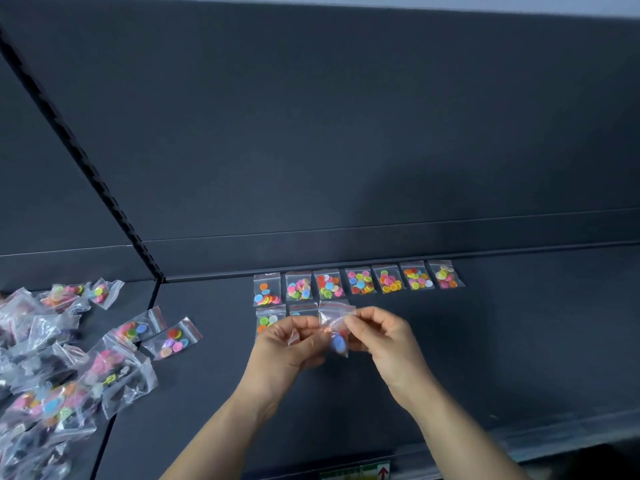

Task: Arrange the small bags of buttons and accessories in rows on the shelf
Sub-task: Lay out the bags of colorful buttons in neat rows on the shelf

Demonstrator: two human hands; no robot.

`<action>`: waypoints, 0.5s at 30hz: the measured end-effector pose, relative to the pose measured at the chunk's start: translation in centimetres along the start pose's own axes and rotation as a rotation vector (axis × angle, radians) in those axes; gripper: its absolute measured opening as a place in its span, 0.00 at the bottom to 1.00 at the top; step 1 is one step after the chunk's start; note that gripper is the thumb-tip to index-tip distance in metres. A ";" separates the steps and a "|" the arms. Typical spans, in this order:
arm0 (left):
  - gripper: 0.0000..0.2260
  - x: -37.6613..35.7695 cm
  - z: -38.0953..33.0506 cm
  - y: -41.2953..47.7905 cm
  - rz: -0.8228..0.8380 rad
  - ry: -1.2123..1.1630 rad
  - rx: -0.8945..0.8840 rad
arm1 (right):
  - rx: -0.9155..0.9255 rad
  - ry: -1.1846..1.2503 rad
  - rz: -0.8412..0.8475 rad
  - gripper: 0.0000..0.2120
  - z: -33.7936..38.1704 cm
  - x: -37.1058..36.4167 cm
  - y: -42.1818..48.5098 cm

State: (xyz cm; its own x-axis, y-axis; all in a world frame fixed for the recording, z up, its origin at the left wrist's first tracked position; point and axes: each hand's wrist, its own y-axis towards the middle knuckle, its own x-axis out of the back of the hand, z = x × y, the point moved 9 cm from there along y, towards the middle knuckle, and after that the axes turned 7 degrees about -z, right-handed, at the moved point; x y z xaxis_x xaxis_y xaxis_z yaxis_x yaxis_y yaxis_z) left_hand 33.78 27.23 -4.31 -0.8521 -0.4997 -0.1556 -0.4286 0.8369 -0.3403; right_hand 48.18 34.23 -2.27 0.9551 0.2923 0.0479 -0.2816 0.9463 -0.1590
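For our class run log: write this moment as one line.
left hand and right hand: pinch one bag; back row: seven bags; front row: started; loose pile: left side

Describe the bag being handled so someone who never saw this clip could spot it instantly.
On the dark shelf, seven button bags line the rear wall, with a second row begun in front. At that row's right end, the left hand and right hand pinch one bag: the only one crumpled and held, not lying flat.
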 end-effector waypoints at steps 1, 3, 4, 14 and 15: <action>0.09 -0.2 0.1 0.1 0.004 0.046 0.002 | -0.016 0.001 -0.022 0.04 -0.3 0.4 -0.1; 0.07 -0.8 0.2 0.3 0.028 0.070 0.003 | -0.043 -0.012 -0.081 0.05 -1.0 1.4 0.0; 0.07 -1.2 0.3 0.3 0.040 0.078 0.002 | -0.054 -0.018 -0.122 0.05 -1.4 2.2 0.2; 0.09 -4.0 -1.6 1.4 -0.075 0.931 -0.611 | 0.044 -0.409 -0.215 0.06 -2.3 7.1 5.2; 0.11 -4.6 -1.4 1.5 -0.072 0.992 -0.642 | 0.059 -0.450 -0.206 0.06 -2.4 6.9 5.6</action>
State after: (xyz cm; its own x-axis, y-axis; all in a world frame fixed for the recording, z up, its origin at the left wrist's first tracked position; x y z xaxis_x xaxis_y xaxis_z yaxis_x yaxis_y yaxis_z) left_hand 36.58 31.11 -2.85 -0.5591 -0.3949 0.7290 -0.3161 0.9144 0.2529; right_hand 53.44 41.25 -5.23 0.8605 0.1173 0.4957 -0.1087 0.9930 -0.0462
